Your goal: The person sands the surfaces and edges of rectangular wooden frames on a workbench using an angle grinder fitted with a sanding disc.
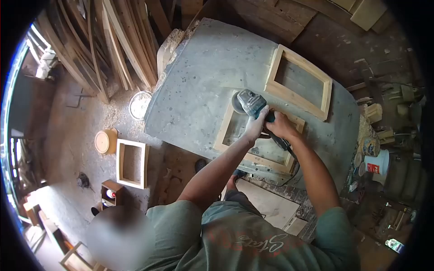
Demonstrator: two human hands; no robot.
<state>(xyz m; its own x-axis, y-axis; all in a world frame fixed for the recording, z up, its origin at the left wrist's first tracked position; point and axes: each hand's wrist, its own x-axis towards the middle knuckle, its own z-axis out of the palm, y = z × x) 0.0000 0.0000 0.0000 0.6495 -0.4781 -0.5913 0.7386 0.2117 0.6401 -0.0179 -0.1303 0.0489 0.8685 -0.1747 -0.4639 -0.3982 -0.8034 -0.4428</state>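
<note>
I hold a grey angle grinder (247, 102) with both hands. My left hand (256, 125) wraps the body just behind the head. My right hand (279, 126) grips the rear handle, and the black cord (294, 165) trails back from it. The grinder's disc rests at the far left corner of a light wooden frame (253, 158), which lies flat on the grey table top (203, 77). A second, similar wooden frame (326, 92) lies just beyond it, to the right.
Curved wood strips (113, 45) lean at the upper left. On the floor to the left are another frame (121, 163), a round wooden piece (106, 141), a white round lid (140, 105) and a small box (111, 191). A white bucket (378, 162) and tins stand at the right.
</note>
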